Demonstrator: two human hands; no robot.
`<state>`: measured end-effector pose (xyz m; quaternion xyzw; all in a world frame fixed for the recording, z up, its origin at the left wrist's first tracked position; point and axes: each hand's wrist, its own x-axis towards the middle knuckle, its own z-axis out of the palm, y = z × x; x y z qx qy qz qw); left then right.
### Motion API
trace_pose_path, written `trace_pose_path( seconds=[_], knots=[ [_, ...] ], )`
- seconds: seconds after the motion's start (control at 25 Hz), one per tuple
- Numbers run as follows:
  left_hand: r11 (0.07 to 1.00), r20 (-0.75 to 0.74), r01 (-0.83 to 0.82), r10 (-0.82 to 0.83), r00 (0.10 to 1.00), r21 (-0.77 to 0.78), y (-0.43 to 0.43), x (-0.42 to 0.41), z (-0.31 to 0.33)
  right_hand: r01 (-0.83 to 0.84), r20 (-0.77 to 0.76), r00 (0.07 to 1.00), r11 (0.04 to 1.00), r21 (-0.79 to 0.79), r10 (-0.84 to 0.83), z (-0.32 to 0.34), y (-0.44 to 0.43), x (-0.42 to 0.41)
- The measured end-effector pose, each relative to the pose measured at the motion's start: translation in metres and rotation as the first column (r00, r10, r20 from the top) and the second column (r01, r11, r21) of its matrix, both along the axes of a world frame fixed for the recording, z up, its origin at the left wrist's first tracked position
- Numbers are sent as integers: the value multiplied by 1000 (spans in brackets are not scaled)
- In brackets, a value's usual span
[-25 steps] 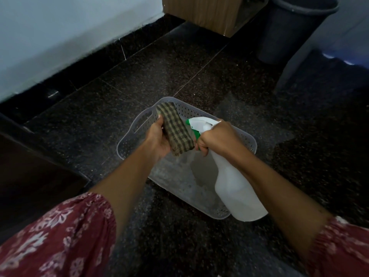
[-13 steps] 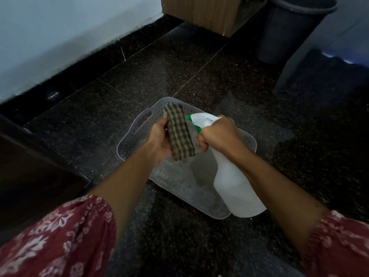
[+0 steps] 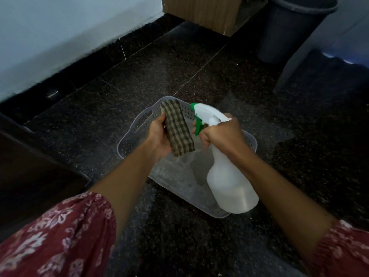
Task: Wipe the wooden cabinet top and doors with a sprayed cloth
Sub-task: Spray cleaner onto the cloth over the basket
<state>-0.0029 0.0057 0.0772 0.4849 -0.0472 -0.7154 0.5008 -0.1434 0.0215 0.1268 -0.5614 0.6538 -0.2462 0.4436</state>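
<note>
My left hand holds a folded green-and-tan checked cloth upright over a clear perforated basket on the floor. My right hand grips the neck of a white spray bottle with a green trigger and nozzle. The nozzle points left at the cloth, a short gap away. The corner of a wooden cabinet shows at the top of the view, well beyond both hands.
The floor is dark speckled granite tile. A white wall with a black skirting runs along the left. A grey bin stands at the top right beside a grey leg. Dark furniture sits at the left.
Both hands have lifted slightly over the basket. The cloth has turned more upright and the bottle's nozzle has drawn back a little from it, showing the green trigger.
</note>
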Motion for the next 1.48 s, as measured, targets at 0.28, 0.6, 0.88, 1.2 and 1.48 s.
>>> trace_pose_path(
  seconds=[0.28, 0.6, 0.88, 1.2, 1.48],
  knots=[
    [999, 32, -29, 28, 999, 35, 4, -2, -4, 19, 154, 988, 960, -281, 26, -4, 6, -15],
    [998, 24, -9, 7, 1000, 69, 13, -3, -8, -60, 168, 979, 952, -300, 115, -52, 26, -27],
    [995, 5, -20, 20, 1000, 96, 21, -1, -5, -115, 121, 984, 986, -117, 129, -65, 27, -39],
    [1000, -17, -8, 9, 1000, 17, 41, 5, 53, 270, 49, 947, 706, -654, -317, 31, 63, -46],
    [990, -30, -5, 1, 1000, -144, 74, 32, 176, -145, 382, 919, 983, 112, 92, 140, 53, 57]
  ],
)
